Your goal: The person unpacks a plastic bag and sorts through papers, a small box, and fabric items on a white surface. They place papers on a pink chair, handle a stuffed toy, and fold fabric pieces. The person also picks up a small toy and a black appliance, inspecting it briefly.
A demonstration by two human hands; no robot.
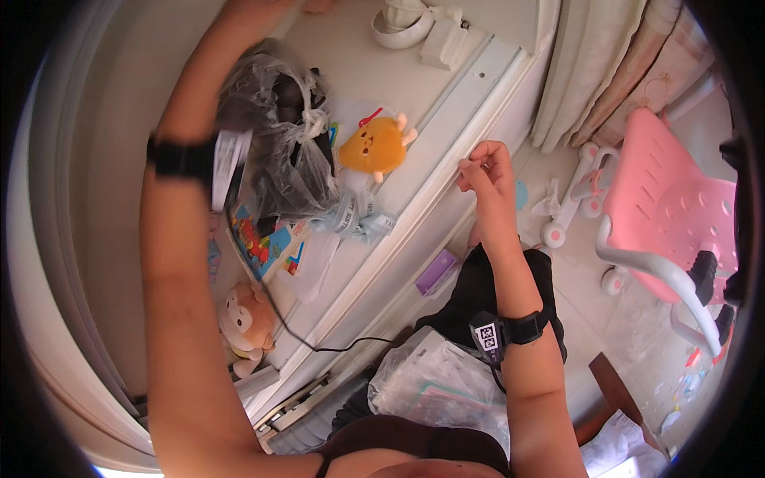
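My left hand [318, 5] is mostly beyond the top edge; only a fingertip shows, and its grip is hidden. The left forearm passes over a knotted clear plastic bag [293, 161] with dark things inside, on a white ledge [340, 66]. Just outside the ledge's grooved front edge, my right hand [489, 173] hangs in the air. Its fingers are curled in towards the thumb, with nothing visible between them. Beside the bag lie an orange plush toy [376, 145], a red plastic piece [370, 117] and a pale blue ribbon [358, 218] bearing writing. Picture booklets [263, 239] lie partly under the bag.
A brown plush toy [244, 319] and a black cable [334, 349] are nearer me. At the back stands a white bowl [401, 36]. A filled plastic bag [436, 382] rests on my lap. A purple box [436, 273] and a pink chair [663, 203] are beyond the ledge.
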